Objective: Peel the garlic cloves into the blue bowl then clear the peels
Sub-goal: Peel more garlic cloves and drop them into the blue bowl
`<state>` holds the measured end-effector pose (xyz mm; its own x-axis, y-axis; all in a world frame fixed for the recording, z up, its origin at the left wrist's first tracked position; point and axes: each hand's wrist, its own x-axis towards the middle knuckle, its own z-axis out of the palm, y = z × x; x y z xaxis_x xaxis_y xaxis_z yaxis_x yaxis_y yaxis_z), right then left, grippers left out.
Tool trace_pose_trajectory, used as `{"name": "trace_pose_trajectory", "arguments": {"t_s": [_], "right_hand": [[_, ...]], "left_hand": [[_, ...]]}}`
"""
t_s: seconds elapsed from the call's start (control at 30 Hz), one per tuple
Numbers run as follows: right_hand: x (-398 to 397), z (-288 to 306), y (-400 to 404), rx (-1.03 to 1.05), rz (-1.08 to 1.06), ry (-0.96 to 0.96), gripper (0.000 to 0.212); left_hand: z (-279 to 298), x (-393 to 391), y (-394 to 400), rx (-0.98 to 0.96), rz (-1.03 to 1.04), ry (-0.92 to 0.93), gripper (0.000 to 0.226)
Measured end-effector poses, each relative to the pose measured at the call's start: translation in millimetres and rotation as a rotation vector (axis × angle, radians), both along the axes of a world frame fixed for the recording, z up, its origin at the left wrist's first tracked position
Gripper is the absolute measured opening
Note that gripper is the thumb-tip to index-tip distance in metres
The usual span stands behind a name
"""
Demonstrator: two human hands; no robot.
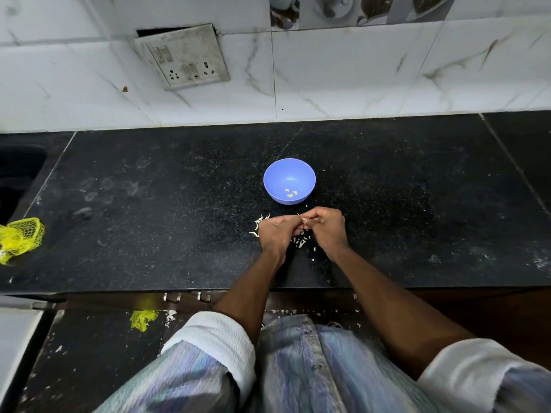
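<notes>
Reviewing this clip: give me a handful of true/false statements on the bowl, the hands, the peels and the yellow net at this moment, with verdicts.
1. The blue bowl holds a few peeled garlic cloves. True.
2. The left hand rests flat on the counter away from the right hand. False: both hands meet just in front of the bowl, fingers pinching a small piece between them.
3. Peels lie scattered on the black counter under the hands. True.
4. The yellow net bag sits inside the bowl. False: it lies at the counter's far left edge.
5. The bowl is overturned. False: it stands upright.
</notes>
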<state>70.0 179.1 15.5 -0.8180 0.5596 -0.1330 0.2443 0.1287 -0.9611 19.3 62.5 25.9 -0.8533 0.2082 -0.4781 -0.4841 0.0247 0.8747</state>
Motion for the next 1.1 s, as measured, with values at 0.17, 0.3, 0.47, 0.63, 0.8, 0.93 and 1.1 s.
{"name": "trace_pose_trajectory", "arguments": {"t_s": [0.17,0.3,0.47,0.63,0.8,0.93,1.1], "right_hand": [[-1.0,-4.2,2.8,0.0,0.002,0.0,0.02],[0.0,-5.5,2.4,0.022,0.035,-0.004,0.021],[1.4,-12.6,4.2,-0.029,0.003,-0.008,0.025],[6.5,-23.1,2.7,-0.024,-0.013,-0.021,0.035],[2.4,-27.0,4.6,-0.01,-0.032,-0.015,0.032],[3.1,-29.0,1.7,-0.026,-0.033,-0.021,0.031],[-3.3,-18.8,2.6,-0.099,-0.045,0.01,0.022]], "left_hand": [[1.8,-0.6,0.9,0.007,-0.004,-0.038,0.009],[6.6,-1.4,-2.2,-0.016,-0.036,-0.041,0.007],[13.3,0.5,2.2,-0.092,-0.041,-0.022,0.007],[10.0,10.8,8.5,-0.223,-0.02,0.033,0.004],[14.2,13.0,13.1,-0.234,0.001,0.066,0.003],[11.3,14.5,13.2,-0.289,0.015,0.103,0.006],[10.0,9.7,12.5,-0.255,0.038,0.125,0.008]]}}
